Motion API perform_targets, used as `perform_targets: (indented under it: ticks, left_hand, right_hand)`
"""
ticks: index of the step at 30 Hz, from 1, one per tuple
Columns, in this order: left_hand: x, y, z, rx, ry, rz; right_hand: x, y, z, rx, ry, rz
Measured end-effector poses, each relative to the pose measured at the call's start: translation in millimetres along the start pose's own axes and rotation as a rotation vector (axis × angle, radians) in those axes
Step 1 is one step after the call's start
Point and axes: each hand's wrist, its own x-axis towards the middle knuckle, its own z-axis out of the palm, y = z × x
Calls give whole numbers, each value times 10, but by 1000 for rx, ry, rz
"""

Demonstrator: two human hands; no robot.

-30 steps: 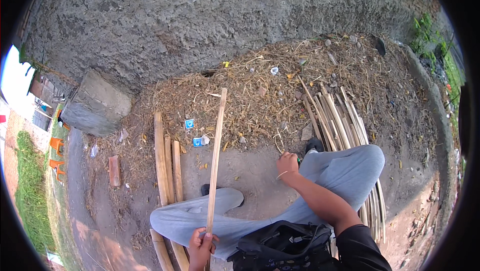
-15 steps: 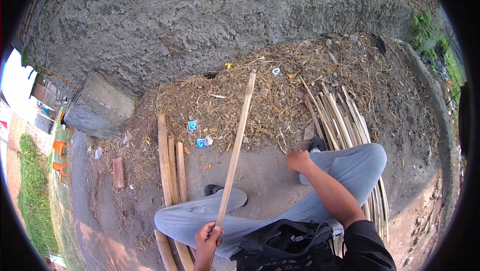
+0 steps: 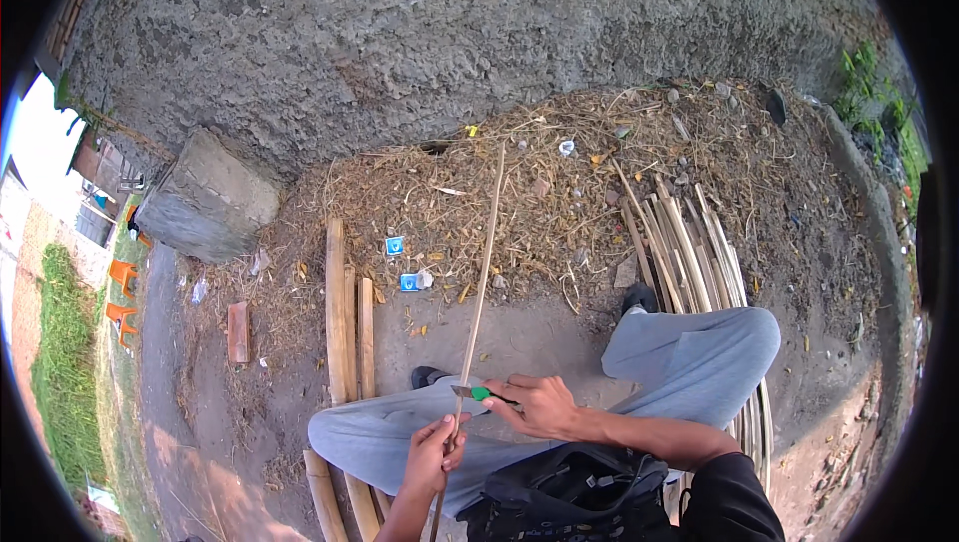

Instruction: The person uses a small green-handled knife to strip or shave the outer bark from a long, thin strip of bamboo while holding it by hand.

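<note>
Right now my left hand (image 3: 430, 457) has its fingers curled tight around a long thin wooden strip (image 3: 486, 262). The strip is down low in front of me, over the left leg, and it leans a little to the right as it goes up and away toward the rough gray wall (image 3: 479, 32). Its far end shows over the dry straw (image 3: 539, 212), and its near end pokes out below the hand. My right hand (image 3: 536, 404) has its fingers wrapped around a small knife (image 3: 480, 393) with a green handle. The blade points left and lies across the strip, just above the left hand. From way over here I cannot tell if it cuts into the wood. Two legs in gray pants (image 3: 689, 362) are bent and spread wide, and a black bag (image 3: 569, 487) sits in the lap. By the right leg there is a big bunch of thin sticks (image 3: 689, 247), and some of it is hidden under that leg. By the left leg lie a few thick poles (image 3: 340, 322), and the knee hides their middle. Two little blue packets (image 3: 395, 245) lie on the ground near the poles. A red brick (image 3: 238, 332) is farther left, below a big gray block (image 3: 215, 197) beside the wall.
</note>
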Motion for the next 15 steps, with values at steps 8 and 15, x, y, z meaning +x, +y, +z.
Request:
perform_targets:
  ticks: [8, 15]
  left_hand:
    - [72, -23, 42, -93, -74, -67]
    - [110, -58, 75, -143, -124, -32]
  right_hand:
    - [-24, 84, 71, -200, 90, -252]
    - [-4, 99, 78, -224, 125, -216]
